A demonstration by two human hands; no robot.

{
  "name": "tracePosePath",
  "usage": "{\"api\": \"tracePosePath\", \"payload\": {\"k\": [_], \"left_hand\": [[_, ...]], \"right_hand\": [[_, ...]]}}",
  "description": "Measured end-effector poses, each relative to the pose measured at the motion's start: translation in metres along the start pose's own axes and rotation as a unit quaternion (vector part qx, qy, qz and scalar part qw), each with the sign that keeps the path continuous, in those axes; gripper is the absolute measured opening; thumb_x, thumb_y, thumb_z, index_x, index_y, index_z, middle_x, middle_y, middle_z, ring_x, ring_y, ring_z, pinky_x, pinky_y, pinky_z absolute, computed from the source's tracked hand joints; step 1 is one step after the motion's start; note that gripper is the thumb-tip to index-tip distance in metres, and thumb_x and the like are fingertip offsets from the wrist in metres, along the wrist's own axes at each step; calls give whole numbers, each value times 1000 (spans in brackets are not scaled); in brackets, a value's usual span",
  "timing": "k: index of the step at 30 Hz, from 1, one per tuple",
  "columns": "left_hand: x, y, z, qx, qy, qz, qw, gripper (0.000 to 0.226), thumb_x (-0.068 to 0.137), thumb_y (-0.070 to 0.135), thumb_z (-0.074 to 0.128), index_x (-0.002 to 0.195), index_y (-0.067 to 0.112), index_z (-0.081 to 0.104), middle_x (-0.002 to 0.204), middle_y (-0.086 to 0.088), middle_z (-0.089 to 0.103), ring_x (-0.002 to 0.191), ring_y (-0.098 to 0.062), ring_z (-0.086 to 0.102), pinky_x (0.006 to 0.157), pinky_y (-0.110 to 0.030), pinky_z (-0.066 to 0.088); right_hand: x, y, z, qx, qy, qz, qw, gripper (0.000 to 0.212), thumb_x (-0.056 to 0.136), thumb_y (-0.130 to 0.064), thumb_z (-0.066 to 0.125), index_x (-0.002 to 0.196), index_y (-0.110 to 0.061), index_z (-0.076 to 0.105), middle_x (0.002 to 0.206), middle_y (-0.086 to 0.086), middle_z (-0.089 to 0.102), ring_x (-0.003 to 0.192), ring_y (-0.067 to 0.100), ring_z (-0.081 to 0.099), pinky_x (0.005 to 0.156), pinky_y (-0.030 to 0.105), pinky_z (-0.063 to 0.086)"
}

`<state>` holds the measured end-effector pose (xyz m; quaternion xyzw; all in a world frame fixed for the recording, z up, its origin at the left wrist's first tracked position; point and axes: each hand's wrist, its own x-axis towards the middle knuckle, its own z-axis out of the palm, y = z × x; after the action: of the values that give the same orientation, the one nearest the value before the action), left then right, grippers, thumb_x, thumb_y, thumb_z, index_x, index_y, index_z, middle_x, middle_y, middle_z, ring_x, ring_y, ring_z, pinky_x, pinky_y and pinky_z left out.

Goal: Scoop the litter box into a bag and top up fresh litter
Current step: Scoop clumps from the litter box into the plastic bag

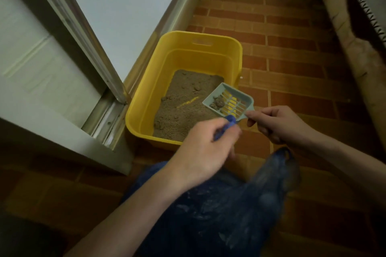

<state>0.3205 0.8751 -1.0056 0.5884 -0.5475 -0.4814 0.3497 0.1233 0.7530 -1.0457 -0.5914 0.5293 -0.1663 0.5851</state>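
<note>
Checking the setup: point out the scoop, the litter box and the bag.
scoop [229,101]: head view, slotted floor.
litter box [146,94]: head view, left wall.
bag [229,204]: head view, crumpled middle.
</note>
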Motion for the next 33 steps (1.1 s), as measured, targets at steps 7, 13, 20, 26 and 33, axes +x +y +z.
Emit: {"api": "tracePosePath", "payload": {"k": [7,13,20,26,33], "left_hand": [[21,-5,-33,-134,197,-96,966,29,107,26,48,94,10,68,52,7,35,40,-8,27,36,-19,20],[35,12,-21,-161,153,-151,963,30,100,33,59,75,16,58,52,5,31,40,-10,24,41,-25,16],[54,17,15,-206,167,-156,952,36,104,33,53,70,19,51,51,6,35,38,-9,25,36,-21,18],[67,18,27,-237,160,-160,945,38,105,36,52,71,18,54,49,7,32,37,-9,23,37,-21,17],[71,18,27,-221,76,-158,959,31,107,28,45,105,9,70,47,10,31,37,-7,20,39,-23,15]], "right_hand": [[-31,20,3,49,18,-5,999,38,96,-42,64,82,-7,73,56,4,43,40,12,30,42,24,19],[-61,41,-6,98,54,12,994,46,85,-49,64,83,-4,70,55,6,41,39,15,26,39,23,17],[-94,65,-21,46,95,3,994,46,87,-48,60,83,-3,70,52,4,46,39,13,34,36,21,28],[-110,64,-19,18,97,-26,995,39,89,-42,60,79,-6,72,52,3,50,41,15,39,38,17,33],[-118,52,-8,0,37,-59,998,30,88,-42,63,70,-19,73,54,1,52,51,16,44,48,21,38]]}}
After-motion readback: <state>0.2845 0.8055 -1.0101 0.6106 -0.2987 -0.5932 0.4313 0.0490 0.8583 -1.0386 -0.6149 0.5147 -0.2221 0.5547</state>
